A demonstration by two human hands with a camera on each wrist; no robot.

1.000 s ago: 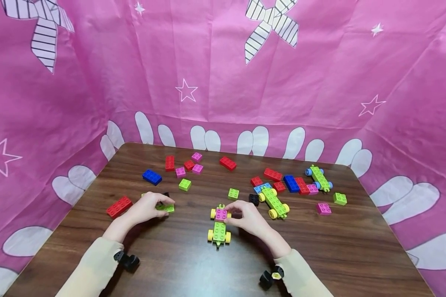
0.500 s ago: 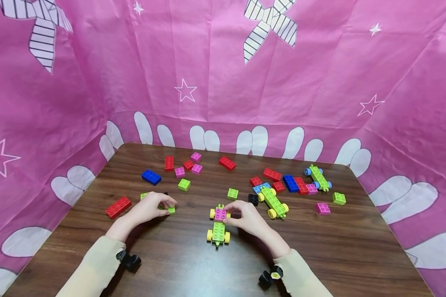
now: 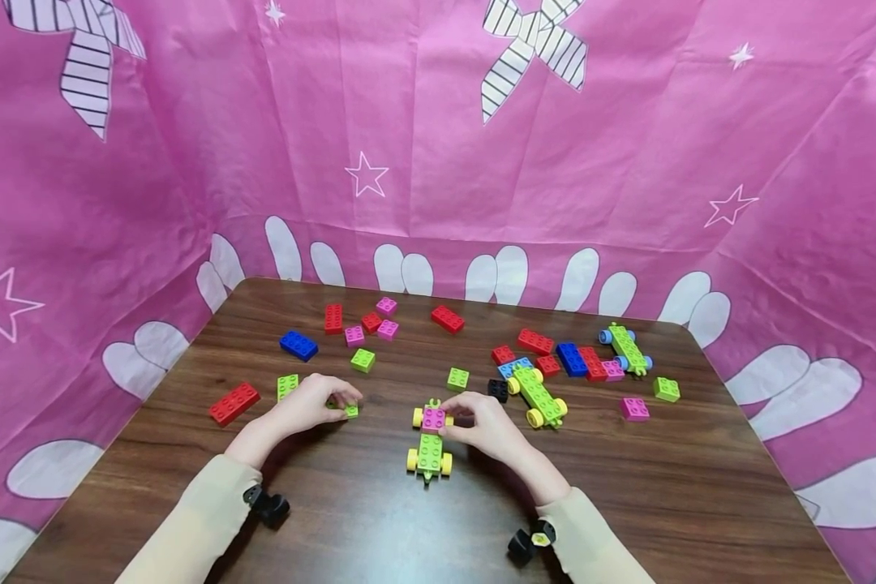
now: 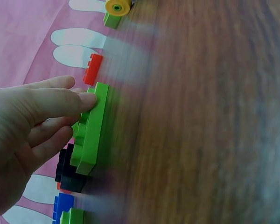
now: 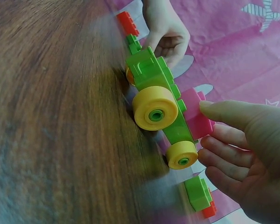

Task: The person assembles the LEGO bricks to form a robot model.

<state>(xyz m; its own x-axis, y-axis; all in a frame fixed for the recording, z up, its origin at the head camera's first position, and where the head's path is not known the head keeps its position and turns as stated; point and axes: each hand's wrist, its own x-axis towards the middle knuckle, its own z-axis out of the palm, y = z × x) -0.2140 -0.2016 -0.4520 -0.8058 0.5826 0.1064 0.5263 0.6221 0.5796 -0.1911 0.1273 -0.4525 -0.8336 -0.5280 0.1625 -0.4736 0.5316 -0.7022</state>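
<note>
My left hand [image 3: 314,403] pinches a long lime green toy brick [image 4: 93,130] low over the table, thumb on one side and fingers on the other. From above, only a small end of this brick shows past the fingers. A black brick [image 4: 72,175] lies just behind it in the left wrist view. With thumb and fingers, my right hand [image 3: 485,422] grips a pink brick [image 5: 193,112] sitting on the far half of a lime green wheeled car base [image 3: 430,454]. The base stands on its yellow wheels [image 5: 155,109], and its near studs are bare.
Two more car bases, one yellow-wheeled [image 3: 538,397] and one blue-wheeled [image 3: 628,350], stand at the right. Loose bricks lie across the back and left, among them a red brick [image 3: 234,404], a dark blue brick [image 3: 298,345] and a green brick [image 3: 458,379]. A pink curtain surrounds the table.
My left hand has moved a little to the right with the green brick, uncovering another green brick behind the wrist. The right hand stays on the pink brick.
</note>
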